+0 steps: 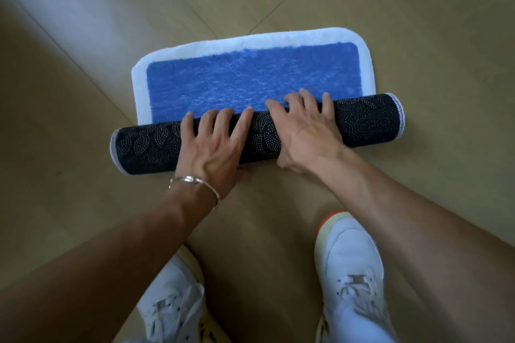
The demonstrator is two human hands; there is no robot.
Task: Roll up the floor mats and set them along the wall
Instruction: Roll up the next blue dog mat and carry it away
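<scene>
A pale wooden floor (83, 92) fills the view, and on it a blue floor mat (250, 75) with a white border is laid pile-up, just ahead of a pair of white sneakers (351, 259). The near portion of the mat is wound into a roll (263, 133), so that its dark, dotted non-slip backing is turned outward; the far portion lies flat. The left hand (211, 153), with a bracelet (192, 179) at the wrist, is pressed onto the roll with fingers spread and fairly straight. The right hand (309, 133) is wrapped over the roll beside it, the fingers curled down its far side. The rolling step is judged to be roughly half done. For the next move, even forward pressure from both hands is called for, so that the roll is kept tight and its ends level. Once the far border is taken in, the roll is to be lifted and carried to a wall, which is not shown here.
</scene>
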